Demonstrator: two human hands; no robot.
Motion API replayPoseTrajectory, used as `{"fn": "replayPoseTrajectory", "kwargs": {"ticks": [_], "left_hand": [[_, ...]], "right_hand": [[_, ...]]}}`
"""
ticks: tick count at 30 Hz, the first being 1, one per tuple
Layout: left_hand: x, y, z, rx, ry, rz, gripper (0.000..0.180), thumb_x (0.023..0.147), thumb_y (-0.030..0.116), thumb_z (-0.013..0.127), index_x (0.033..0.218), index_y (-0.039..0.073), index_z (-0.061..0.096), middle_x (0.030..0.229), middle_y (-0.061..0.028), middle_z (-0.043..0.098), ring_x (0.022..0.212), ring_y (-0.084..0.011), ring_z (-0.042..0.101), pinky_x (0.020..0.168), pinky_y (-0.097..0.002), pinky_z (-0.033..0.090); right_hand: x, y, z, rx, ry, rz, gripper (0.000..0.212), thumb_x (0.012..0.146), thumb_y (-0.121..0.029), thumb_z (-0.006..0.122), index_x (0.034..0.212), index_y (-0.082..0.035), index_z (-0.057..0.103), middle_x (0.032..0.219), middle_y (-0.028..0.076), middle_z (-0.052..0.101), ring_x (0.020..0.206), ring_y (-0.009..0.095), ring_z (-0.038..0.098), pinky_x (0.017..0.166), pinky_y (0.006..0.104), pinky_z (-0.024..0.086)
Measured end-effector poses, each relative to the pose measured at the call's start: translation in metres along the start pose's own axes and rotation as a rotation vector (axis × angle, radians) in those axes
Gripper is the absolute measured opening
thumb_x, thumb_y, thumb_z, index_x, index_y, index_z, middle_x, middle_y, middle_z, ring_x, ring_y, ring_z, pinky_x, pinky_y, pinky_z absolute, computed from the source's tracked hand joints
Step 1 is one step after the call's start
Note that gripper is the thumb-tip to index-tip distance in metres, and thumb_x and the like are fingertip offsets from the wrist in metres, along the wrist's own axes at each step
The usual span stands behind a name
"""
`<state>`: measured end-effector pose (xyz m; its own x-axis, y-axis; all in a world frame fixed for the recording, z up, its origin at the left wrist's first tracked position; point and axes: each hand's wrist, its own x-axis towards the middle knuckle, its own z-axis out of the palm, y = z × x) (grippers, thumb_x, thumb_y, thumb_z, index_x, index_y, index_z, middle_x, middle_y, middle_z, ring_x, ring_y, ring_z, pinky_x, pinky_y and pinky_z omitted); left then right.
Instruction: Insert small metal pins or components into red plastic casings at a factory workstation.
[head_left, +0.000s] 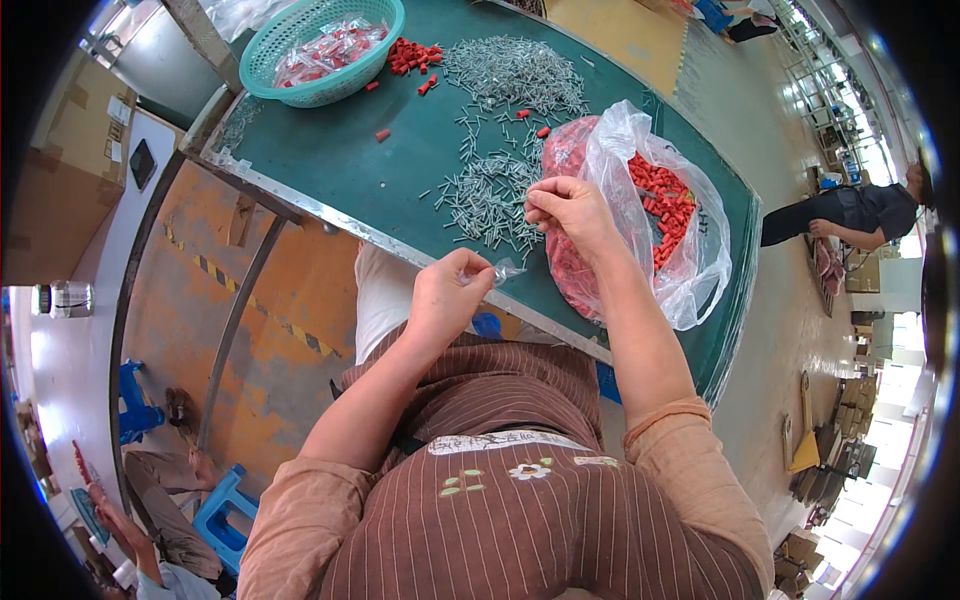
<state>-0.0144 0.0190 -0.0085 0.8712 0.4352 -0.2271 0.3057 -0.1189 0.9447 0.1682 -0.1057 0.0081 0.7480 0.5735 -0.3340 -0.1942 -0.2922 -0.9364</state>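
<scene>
My left hand (450, 293) is closed in a pinch on a small clear plastic bag (508, 270) just over the table's near edge. To its right, my right hand (571, 212) is pinched above the grey screws, beside the large clear bag. Whatever its fingertips hold, if anything, is hidden. Loose grey screws (490, 203) lie in a pile under and left of my right hand, with a bigger screw heap (515, 75) farther back. The large clear plastic bag (612, 155) stands gaping, full of red plastic plugs (662, 195).
A green basket (255, 80) with filled small bags (330, 55) sits at the far left of the green table (330, 150). Beside it lie loose red plugs (412, 57). Blue stools (222, 520) and a seated person (165, 490) are at lower left; another person (850, 215) stands at right.
</scene>
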Motion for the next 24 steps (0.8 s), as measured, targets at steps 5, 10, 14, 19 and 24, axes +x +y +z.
{"fn": "replayPoseTrajectory", "kwargs": {"ticks": [5, 10, 14, 19, 24], "left_hand": [[0.002, 0.003, 0.003, -0.034, -0.018, 0.011, 0.013, 0.083, 0.011, 0.065, 0.088, -0.001, 0.066, 0.073, -0.0049, 0.066, 0.069, -0.0096, 0.060, 0.063, -0.0253, 0.047], [0.006, 0.011, 0.003, 0.018, -0.014, 0.016, 0.014, 0.083, 0.012, 0.065, 0.088, -0.001, 0.066, 0.074, -0.0057, 0.067, 0.069, -0.0100, 0.060, 0.064, -0.0262, 0.048], [0.012, 0.021, 0.004, 0.078, -0.003, -0.003, 0.017, 0.080, 0.015, 0.067, 0.087, 0.000, 0.066, 0.075, -0.0071, 0.067, 0.068, -0.0119, 0.060, 0.064, -0.0283, 0.048], [0.015, 0.033, 0.009, 0.121, 0.016, 0.037, 0.018, 0.078, 0.017, 0.068, 0.087, 0.001, 0.066, 0.076, -0.0079, 0.066, 0.068, -0.0136, 0.060, 0.064, -0.0290, 0.048], [0.016, 0.033, 0.017, 0.132, -0.011, 0.051, 0.017, 0.078, 0.017, 0.068, 0.086, 0.002, 0.066, 0.075, -0.0076, 0.066, 0.067, -0.0136, 0.059, 0.064, -0.0293, 0.048]], "right_hand": [[-0.010, 0.001, -0.011, 0.187, -0.031, 0.027, 0.017, 0.088, -0.015, 0.068, 0.094, 0.000, 0.064, 0.080, 0.007, 0.067, 0.065, 0.012, 0.064, 0.054, 0.0222, 0.049], [-0.021, -0.005, -0.014, 0.231, -0.048, 0.032, 0.016, 0.088, -0.015, 0.067, 0.094, 0.000, 0.064, 0.082, 0.008, 0.067, 0.067, 0.012, 0.065, 0.055, 0.0209, 0.050], [-0.044, -0.023, -0.010, 0.193, -0.127, 0.008, 0.012, 0.091, -0.012, 0.063, 0.097, -0.001, 0.064, 0.080, 0.007, 0.067, 0.067, 0.011, 0.066, 0.053, 0.0204, 0.051], [-0.076, -0.037, 0.012, -0.032, -0.251, -0.059, 0.010, 0.090, -0.009, 0.061, 0.094, 0.000, 0.064, 0.080, 0.005, 0.067, 0.066, 0.009, 0.064, 0.055, 0.0215, 0.049], [-0.083, -0.030, 0.014, -0.586, -0.106, -0.267, 0.010, 0.086, -0.008, 0.062, 0.091, 0.001, 0.064, 0.076, 0.007, 0.066, 0.064, 0.014, 0.063, 0.059, 0.0281, 0.048]]}}
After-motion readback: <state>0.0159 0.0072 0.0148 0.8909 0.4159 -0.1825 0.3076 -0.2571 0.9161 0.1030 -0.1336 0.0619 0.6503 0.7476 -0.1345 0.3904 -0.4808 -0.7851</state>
